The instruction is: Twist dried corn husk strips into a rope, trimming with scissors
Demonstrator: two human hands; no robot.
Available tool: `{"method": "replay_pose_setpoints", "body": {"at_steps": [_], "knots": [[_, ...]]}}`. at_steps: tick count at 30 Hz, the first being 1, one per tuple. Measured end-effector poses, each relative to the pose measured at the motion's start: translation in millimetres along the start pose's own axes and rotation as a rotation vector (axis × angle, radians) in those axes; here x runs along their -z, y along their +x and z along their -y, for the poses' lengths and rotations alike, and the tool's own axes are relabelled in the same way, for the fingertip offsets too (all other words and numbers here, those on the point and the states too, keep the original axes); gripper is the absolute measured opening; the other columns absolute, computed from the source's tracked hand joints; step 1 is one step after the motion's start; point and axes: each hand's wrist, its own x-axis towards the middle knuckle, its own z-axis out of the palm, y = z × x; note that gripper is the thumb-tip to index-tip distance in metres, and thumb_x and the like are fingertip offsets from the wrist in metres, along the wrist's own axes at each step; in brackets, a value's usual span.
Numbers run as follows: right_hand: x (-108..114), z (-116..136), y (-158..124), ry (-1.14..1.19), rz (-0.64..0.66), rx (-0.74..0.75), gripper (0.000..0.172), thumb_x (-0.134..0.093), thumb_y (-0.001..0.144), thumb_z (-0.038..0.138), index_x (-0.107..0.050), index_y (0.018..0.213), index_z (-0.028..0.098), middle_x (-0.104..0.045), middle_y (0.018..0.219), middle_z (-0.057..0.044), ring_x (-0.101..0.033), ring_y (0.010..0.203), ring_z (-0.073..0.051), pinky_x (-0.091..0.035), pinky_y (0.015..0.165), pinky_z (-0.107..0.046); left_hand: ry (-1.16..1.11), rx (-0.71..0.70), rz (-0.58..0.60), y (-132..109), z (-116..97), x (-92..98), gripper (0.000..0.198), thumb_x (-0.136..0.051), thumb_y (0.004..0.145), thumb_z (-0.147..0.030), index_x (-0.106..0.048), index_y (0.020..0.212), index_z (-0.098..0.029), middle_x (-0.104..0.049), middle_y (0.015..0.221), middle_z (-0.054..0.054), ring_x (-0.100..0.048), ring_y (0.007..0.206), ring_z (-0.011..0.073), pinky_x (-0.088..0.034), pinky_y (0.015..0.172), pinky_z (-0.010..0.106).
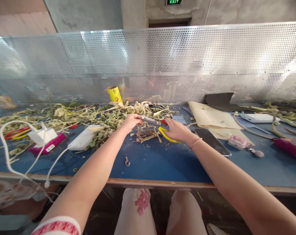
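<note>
My right hand (176, 130) is closed round the yellow and red handles of a pair of scissors (150, 119). The metal blades point left, and their tips reach my left hand (133, 121). The fingers of that hand are pinched together at the blade end; whether they hold the blade or a bit of plant cannot be made out. Directly below the blades lies a small brown tangle of dry strands (146, 133). Behind and left of both hands spreads a heap of dried leaves and stalks (106, 119).
A yellow tube (115, 94) stands before the perforated metal screen (89, 65). To the left are a white charger (42, 134), a white power bank (84, 137) and red-yellow scissors (17, 133). On the right lie a phone (213, 142), a pink case (237, 142) and brown paper (211, 116).
</note>
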Motion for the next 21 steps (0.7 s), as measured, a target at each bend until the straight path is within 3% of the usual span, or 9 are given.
{"method": "replay_pose_setpoints", "body": {"at_steps": [7, 15, 21], "knots": [[2.0, -4.0, 0.2, 0.003, -0.001, 0.061, 0.032, -0.039, 0.083, 0.044, -0.049, 0.094, 0.016, -0.061, 0.093, -0.010, -0.057, 0.078, -0.020, -0.035, 0.063, -0.027, 0.145, -0.078, 0.009, 7.5, 7.5, 3.9, 0.013, -0.065, 0.051, -0.004, -0.066, 0.061, -0.013, -0.063, 0.052, 0.000, -0.056, 0.053, 0.0100, -0.047, 0.061, 0.025], [2.5, -3.7, 0.9, 0.029, -0.013, 0.079, 0.032, -0.041, 0.083, 0.043, -0.051, 0.094, 0.016, -0.061, 0.095, -0.009, -0.056, 0.080, -0.019, -0.035, 0.065, -0.026, 0.185, -0.100, 0.015, 6.3, 6.4, 4.2, 0.012, -0.066, 0.052, -0.008, -0.067, 0.063, -0.013, -0.062, 0.051, 0.000, -0.055, 0.051, 0.0107, -0.046, 0.063, 0.027], [8.4, -1.6, 0.3, 0.004, -0.010, 0.050, 0.028, -0.041, 0.081, 0.042, -0.052, 0.086, 0.017, -0.062, 0.088, -0.008, -0.054, 0.072, -0.017, -0.031, 0.058, -0.025, 0.196, -0.129, 0.010, 5.5, 6.2, 4.6, 0.008, -0.069, 0.051, -0.014, -0.065, 0.058, -0.013, -0.060, 0.048, -0.001, -0.053, 0.051, 0.0101, -0.043, 0.062, 0.025]]}}
